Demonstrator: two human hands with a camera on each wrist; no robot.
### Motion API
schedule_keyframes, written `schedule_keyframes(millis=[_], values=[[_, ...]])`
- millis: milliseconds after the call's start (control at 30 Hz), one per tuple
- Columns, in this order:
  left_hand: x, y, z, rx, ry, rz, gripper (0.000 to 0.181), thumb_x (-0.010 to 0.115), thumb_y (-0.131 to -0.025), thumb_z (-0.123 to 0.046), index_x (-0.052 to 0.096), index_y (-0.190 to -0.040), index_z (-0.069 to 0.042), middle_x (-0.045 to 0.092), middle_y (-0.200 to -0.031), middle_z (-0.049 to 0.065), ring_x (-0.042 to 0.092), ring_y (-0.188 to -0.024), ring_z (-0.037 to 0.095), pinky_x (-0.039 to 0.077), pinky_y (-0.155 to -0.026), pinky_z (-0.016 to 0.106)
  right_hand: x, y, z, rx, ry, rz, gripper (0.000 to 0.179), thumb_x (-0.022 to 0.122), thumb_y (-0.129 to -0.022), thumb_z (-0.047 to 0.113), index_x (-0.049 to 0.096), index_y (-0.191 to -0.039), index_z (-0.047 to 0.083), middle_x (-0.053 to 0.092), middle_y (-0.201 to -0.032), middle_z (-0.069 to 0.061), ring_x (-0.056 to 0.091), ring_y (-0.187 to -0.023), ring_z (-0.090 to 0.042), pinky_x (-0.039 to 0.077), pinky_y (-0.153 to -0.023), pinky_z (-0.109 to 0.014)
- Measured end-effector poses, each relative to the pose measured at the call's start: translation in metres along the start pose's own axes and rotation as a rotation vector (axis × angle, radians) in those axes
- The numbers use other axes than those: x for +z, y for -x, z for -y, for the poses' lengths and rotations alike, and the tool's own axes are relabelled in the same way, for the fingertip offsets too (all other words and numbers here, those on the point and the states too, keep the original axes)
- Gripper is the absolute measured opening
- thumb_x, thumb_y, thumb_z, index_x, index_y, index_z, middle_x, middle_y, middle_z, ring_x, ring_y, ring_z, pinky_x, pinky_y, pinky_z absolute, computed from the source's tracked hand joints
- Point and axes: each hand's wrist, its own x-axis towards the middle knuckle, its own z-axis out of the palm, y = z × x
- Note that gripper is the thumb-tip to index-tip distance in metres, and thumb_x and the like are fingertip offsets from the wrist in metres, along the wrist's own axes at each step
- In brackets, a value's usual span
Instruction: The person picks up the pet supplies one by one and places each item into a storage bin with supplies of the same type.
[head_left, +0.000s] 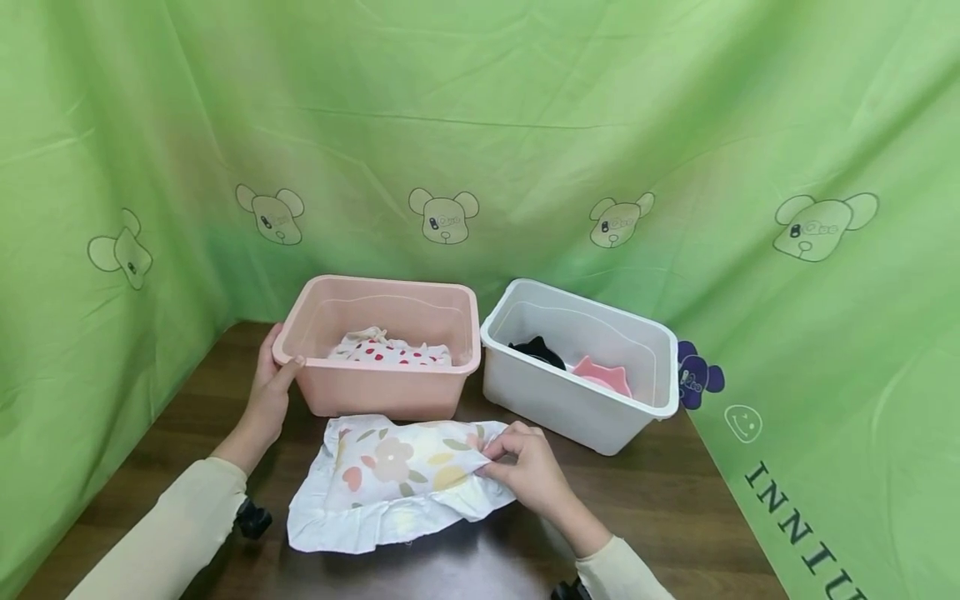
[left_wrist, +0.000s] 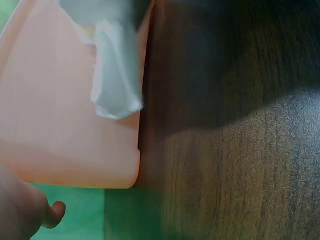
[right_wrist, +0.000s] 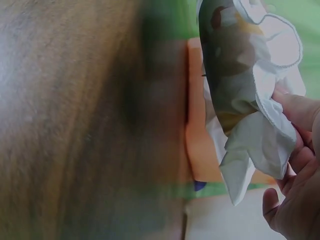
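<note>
My right hand (head_left: 534, 471) pinches the right corner of a small ruffled pillow (head_left: 393, 471) with a flower print. The pillow hangs over the table just in front of a pink bin (head_left: 382, 393), its white frill drooping toward me. Up close in the right wrist view, thumb and fingers of the right hand (right_wrist: 302, 200) hold the pillow's frill (right_wrist: 267, 135). My left hand (head_left: 268, 396) grips the pink bin at its front left corner, thumb over the rim. Inside that bin lies a white cloth item with red dots (head_left: 390, 353).
To the right stands a white bin (head_left: 562, 408), angled, its corner close to the pink one. It holds a black item (head_left: 542, 352) and a pink item with pointed edges (head_left: 603, 377). A green printed curtain (head_left: 480, 150) surrounds the brown wooden table (head_left: 645, 517).
</note>
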Motion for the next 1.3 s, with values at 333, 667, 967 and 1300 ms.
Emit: schedule_keyframes(millis=[333,667,967,1300], values=[[-0.002,0.001,-0.001,0.008,-0.018,0.017,0.068,0.045,-0.107,-0.005,0.008,-0.164,-0.008,0.019,-0.167,0.018,0.023,-0.15,0.03,0.027,-0.109,0.011,-0.025,0.007,0.007,-0.063,0.004,-0.06,0.031,0.094,-0.066,0.012,0.073,-0.07,0.035,0.063,-0.085,0.019,0.049,-0.098,-0.016,0.039,-0.087,-0.034],[-0.013,0.002,-0.011,-0.026,-0.168,0.083,0.074,0.051,-0.106,-0.011,0.007,-0.165,-0.008,0.017,-0.168,0.021,0.021,-0.15,0.034,0.027,-0.11,0.01,-0.05,0.012,0.025,-0.092,0.016,-0.073,0.031,0.092,-0.069,0.008,0.074,-0.072,0.033,0.062,-0.083,0.017,0.049,-0.096,-0.015,0.04,-0.084,-0.032],[-0.03,0.0,-0.024,-0.081,-0.448,0.139,0.084,0.06,-0.103,-0.033,0.008,-0.166,-0.012,0.024,-0.164,0.028,0.021,-0.149,0.045,0.017,-0.116,0.072,-0.075,0.007,0.037,-0.154,0.015,-0.1,0.025,0.09,-0.072,0.006,0.076,-0.074,0.026,0.064,-0.086,0.01,0.047,-0.097,-0.016,0.038,-0.084,-0.032],[-0.037,-0.005,-0.033,-0.069,-0.616,0.168,0.087,0.065,-0.1,-0.043,0.016,-0.165,-0.013,0.02,-0.168,0.023,0.014,-0.153,0.048,0.016,-0.111,0.079,-0.103,0.0,0.045,-0.237,0.032,-0.14,0.028,0.09,-0.07,-0.001,0.075,-0.074,0.022,0.066,-0.086,0.006,0.052,-0.094,-0.012,0.036,-0.09,-0.024]])
